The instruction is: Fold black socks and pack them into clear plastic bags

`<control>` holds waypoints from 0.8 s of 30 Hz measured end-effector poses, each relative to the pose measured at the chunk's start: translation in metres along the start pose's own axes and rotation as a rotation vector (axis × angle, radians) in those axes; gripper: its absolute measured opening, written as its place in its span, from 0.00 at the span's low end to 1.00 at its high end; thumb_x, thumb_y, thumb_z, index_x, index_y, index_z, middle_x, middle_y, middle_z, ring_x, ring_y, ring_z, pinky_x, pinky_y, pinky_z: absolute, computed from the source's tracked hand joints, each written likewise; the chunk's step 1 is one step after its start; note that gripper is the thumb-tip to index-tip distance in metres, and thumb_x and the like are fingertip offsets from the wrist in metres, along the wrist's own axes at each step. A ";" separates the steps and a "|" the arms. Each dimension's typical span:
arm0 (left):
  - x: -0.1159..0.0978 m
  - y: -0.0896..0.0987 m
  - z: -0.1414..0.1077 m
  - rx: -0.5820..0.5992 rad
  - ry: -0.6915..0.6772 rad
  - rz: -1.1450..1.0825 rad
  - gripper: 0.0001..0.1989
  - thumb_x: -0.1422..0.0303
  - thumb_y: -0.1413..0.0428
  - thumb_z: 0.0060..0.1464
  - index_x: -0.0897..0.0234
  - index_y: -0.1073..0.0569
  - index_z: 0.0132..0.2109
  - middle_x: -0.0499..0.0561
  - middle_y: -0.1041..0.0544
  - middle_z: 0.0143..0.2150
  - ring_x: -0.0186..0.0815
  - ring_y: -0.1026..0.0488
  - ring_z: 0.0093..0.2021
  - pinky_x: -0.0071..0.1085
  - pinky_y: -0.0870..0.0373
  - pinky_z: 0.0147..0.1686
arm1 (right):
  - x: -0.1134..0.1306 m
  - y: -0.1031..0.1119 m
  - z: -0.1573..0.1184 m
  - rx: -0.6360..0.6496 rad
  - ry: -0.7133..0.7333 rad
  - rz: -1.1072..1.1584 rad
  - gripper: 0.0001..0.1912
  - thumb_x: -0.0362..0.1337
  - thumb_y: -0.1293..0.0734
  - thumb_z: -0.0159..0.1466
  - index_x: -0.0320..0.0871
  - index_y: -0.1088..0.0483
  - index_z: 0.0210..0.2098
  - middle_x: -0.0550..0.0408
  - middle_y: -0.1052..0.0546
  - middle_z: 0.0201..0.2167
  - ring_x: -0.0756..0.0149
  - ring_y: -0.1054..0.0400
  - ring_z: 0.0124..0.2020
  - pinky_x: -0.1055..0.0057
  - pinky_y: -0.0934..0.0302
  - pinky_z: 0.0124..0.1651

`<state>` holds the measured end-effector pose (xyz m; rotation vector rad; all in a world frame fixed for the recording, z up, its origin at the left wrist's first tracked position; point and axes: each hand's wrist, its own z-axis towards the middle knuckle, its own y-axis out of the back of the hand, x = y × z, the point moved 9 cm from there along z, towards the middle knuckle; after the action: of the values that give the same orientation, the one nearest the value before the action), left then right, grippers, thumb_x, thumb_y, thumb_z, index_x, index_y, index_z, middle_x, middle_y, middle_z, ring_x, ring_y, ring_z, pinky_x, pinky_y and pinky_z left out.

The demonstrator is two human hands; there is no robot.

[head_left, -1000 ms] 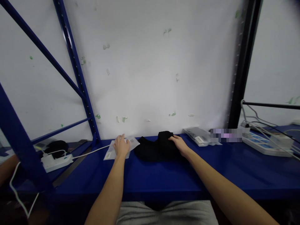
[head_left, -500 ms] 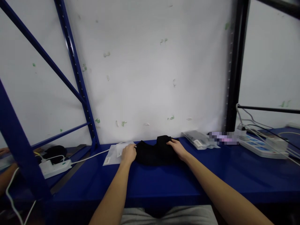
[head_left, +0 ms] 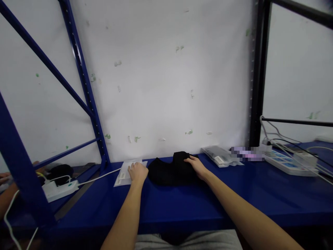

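A black fabric garment (head_left: 163, 173) lies bunched on the blue tabletop (head_left: 182, 205). Its exact kind cannot be made out; it has a rounded left end and a folded, raised part at the right. My right hand (head_left: 197, 166) grips that raised part from the right, thumb and fingers closed on the cloth. To the garment's left, my left hand (head_left: 137, 172) rests with curled fingers on flat, translucent plastic bags (head_left: 123, 180) with small white labels. Its fingertips press on the upper bag and are partly hidden.
Another stack of labelled plastic bags (head_left: 217, 155) lies at the back right. Farther right is a white divided tray (head_left: 288, 165) with cables over it. A white power strip (head_left: 61, 190) sits left, behind a blue rack post (head_left: 20, 163). Another person's arm (head_left: 7, 198) shows at the far left.
My left hand has left the garment's left end and moved left onto the plastic bags. The upper bag has shifted left with it. My right hand keeps its hold on the cloth.
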<state>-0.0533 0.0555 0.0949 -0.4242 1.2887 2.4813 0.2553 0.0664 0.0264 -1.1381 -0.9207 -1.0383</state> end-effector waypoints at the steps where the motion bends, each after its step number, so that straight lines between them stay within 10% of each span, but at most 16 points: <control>1: -0.008 -0.002 -0.001 0.017 -0.046 -0.043 0.15 0.64 0.43 0.64 0.65 0.29 0.54 0.57 0.29 0.57 0.44 0.29 0.54 0.48 0.30 0.52 | 0.003 -0.003 -0.002 0.019 0.012 0.024 0.12 0.38 0.31 0.64 0.42 0.28 0.47 0.52 0.21 0.42 0.62 0.25 0.39 0.63 0.30 0.44; 10: -0.092 -0.025 -0.040 0.363 -0.455 -0.537 0.09 0.64 0.43 0.59 0.62 0.21 0.43 0.51 0.20 0.42 0.41 0.24 0.42 0.33 0.29 0.45 | 0.022 -0.031 -0.016 0.209 0.117 0.090 0.21 0.45 0.26 0.56 0.48 0.30 0.46 0.53 0.21 0.46 0.58 0.25 0.45 0.63 0.32 0.48; 24: -0.072 -0.051 -0.025 0.384 -0.118 -1.047 0.15 0.60 0.41 0.60 0.67 0.23 0.48 0.56 0.20 0.48 0.42 0.23 0.47 0.40 0.28 0.48 | 0.020 -0.019 -0.014 0.164 0.089 -0.144 0.27 0.55 0.33 0.62 0.52 0.36 0.56 0.51 0.28 0.50 0.61 0.29 0.47 0.62 0.31 0.46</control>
<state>0.0355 0.0529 0.0717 -0.6274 1.0520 1.3427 0.2428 0.0476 0.0478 -0.8928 -1.0091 -1.0994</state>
